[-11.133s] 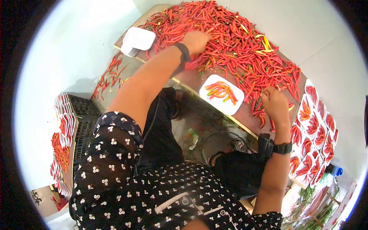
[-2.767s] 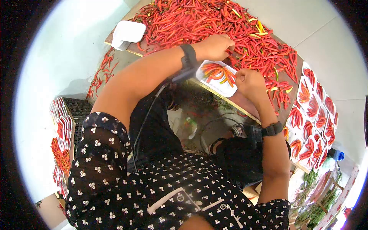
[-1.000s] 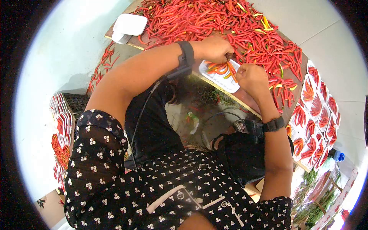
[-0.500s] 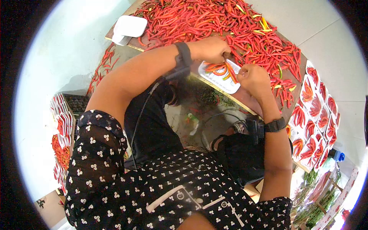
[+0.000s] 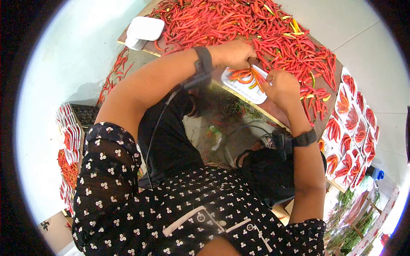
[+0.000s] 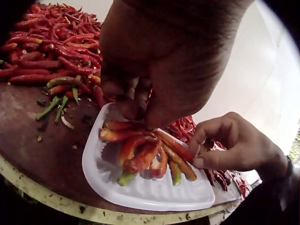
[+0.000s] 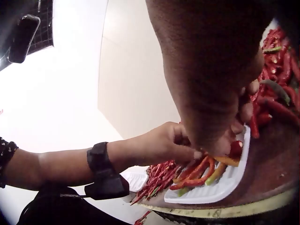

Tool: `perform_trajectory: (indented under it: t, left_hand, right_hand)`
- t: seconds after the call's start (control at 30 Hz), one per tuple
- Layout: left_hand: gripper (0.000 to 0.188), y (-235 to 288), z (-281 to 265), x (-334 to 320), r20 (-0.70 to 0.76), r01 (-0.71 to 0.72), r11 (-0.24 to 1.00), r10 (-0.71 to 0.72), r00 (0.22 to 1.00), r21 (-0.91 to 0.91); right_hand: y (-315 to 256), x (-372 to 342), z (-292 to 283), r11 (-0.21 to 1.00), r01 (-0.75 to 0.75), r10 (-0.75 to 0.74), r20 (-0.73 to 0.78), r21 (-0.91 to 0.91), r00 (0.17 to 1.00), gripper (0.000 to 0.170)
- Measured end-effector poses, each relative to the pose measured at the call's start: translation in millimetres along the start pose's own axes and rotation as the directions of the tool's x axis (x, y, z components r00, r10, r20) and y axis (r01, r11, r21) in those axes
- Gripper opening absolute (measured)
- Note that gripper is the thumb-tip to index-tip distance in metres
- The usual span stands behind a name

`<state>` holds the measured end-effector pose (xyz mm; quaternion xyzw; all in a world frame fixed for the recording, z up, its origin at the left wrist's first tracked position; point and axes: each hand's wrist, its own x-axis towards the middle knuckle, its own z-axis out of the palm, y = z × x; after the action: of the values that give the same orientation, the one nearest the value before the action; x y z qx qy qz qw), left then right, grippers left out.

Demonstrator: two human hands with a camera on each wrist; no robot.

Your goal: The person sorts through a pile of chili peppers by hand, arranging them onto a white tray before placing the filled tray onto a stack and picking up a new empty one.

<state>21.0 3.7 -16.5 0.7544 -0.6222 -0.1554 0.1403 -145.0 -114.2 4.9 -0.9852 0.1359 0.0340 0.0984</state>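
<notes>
Red, orange and greenish chilli peppers lie fanned out in a ribbed white tray near the table's front edge. My left hand reaches over the tray's far side. In the left wrist view its curled fingers and thumb pinch at the chilli ends where the fan gathers. From the right, my right hand comes in at the tray's edge. There, in the left wrist view, its thumb and fingertips pinch a red chilli at the fan's right side. The right wrist view shows both hands close together over the tray.
A large heap of red chillies covers the back of the table. White trays are stacked at its left corner. Filled chilli trays stand in rows on the right. More filled trays rest by a black crate at left.
Earlier both hands were in the chilli heap, the tray lying between them. They have since come together over the tray, which sits farther back. Over the last second only the fingers shift slightly.
</notes>
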Motion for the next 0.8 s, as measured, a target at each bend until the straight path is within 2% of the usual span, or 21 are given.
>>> perform_trajectory:
  t: [0.13,0.27,0.33,0.53,0.6,0.73,0.8]
  left_hand:
    - [0.016,-3,1,1,-0.044,-0.009,1.000,0.010,0.999,0.013]
    - [0.017,-5,5,3,-0.042,-0.033,0.999,0.033,0.999,0.003]
    - [0.017,-2,3,3,-0.064,-0.055,0.998,0.056,0.996,0.009]
    - [0.016,-4,8,5,-0.071,-0.061,0.998,0.060,0.996,-0.013]
    - [0.015,-5,9,4,-0.095,-0.115,0.993,0.116,0.989,0.015]
    - [0.014,-9,15,7,-0.096,-0.100,0.993,0.105,0.990,0.056]
    - [0.013,-10,22,9,-0.206,-0.169,0.976,0.195,0.959,0.135]
  right_hand:
    - [2,4,1,1.000,-0.028,0.028,-0.058,0.008,0.998,0.019]
    - [0,6,1,1.000,-0.008,0.008,-0.065,-0.009,0.998,0.018]
    - [-1,4,-2,0.998,-0.002,0.007,-0.083,0.058,0.997,0.017]
    - [7,7,10,0.999,-0.024,0.026,-0.085,0.024,0.996,0.013]
    - [8,7,13,1.000,-0.017,0.019,-0.102,0.017,0.995,0.013]
    - [5,7,8,1.000,0.004,-0.002,-0.087,0.017,0.996,0.013]
    - [3,6,7,1.000,0.013,-0.011,-0.095,0.020,0.995,0.013]
